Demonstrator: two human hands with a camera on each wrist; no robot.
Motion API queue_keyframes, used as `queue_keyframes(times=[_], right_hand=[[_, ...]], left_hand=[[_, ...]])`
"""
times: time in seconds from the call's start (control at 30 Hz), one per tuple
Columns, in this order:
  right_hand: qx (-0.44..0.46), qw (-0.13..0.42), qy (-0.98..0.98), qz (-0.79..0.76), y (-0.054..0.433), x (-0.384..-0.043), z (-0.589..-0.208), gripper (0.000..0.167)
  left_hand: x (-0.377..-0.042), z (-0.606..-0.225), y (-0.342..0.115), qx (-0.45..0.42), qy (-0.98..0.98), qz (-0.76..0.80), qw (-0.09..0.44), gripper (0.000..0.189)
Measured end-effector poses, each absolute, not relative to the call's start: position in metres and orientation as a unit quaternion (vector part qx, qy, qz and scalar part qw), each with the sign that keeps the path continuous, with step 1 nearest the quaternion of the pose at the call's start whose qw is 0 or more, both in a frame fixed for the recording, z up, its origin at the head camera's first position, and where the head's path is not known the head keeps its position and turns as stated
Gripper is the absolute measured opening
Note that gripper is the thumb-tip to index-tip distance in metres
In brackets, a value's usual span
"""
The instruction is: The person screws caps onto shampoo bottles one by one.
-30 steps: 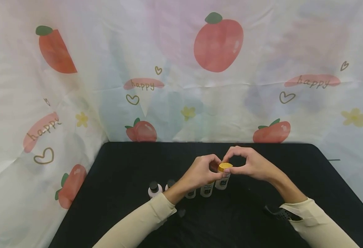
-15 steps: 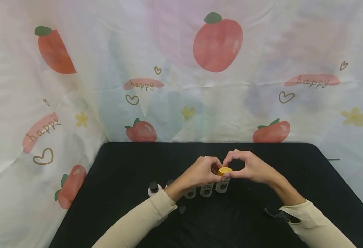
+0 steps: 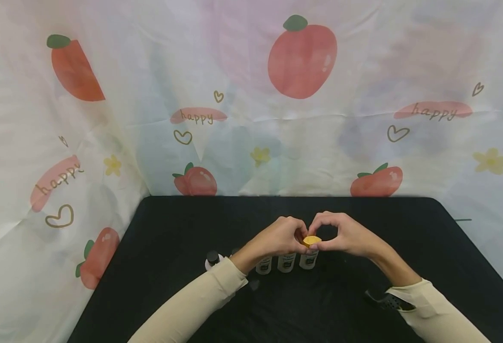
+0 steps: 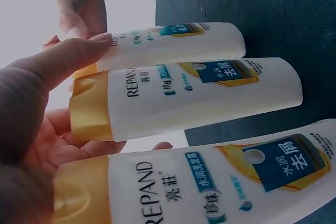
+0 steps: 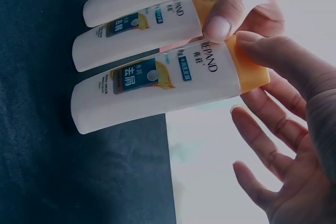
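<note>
A white shampoo bottle (image 3: 308, 260) with a gold cap (image 3: 312, 241) stands upright at the right end of a row. My left hand (image 3: 280, 237) holds it from the left, its thumb on the bottle just below the cap in the right wrist view. From the right, my right hand (image 3: 349, 234) pinches the cap between thumb and fingers; its other fingers (image 5: 265, 150) spread loosely. Two matching shampoo bottles, a middle one (image 4: 199, 98) and a nearer one (image 4: 210, 182), stand beside it. My left hand hides their caps in the head view.
A bottle with a black cap (image 3: 212, 258) stands left of the row, with another mostly behind my left sleeve (image 3: 191, 300). The black table (image 3: 320, 305) meets a fruit-printed cloth (image 3: 302, 143) at its back edge. A dark band (image 3: 390, 301) is on my right wrist.
Both hands and the held shampoo bottle have come down a little, so its base is now nearly level with the neighbouring bottles. The grip on it looks the same.
</note>
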State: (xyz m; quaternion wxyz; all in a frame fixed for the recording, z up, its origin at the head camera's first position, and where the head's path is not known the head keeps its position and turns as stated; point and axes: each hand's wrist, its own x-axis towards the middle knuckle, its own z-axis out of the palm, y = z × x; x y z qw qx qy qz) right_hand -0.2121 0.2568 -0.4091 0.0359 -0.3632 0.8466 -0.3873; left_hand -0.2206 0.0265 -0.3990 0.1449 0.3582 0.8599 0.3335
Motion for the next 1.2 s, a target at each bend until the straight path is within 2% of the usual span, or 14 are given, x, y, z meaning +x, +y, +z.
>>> queue_keyframes(times=[0.7, 1.07, 1.2], right_hand=[[-0.387, 0.049, 0.850, -0.355, 0.259, -0.215, -0.407, 0.020], [-0.384, 0.106, 0.855, -0.332, 0.259, -0.217, -0.395, 0.022], [-0.382, 0.107, 0.861, -0.318, 0.257, -0.216, -0.390, 0.021]], left_hand=[[-0.219, -0.392, 0.020, 0.369, 0.858, 0.312, 0.175, 0.027], [-0.217, -0.384, -0.013, 0.358, 0.840, 0.359, 0.192, 0.039], [-0.215, -0.383, -0.030, 0.332, 0.844, 0.378, 0.185, 0.043]])
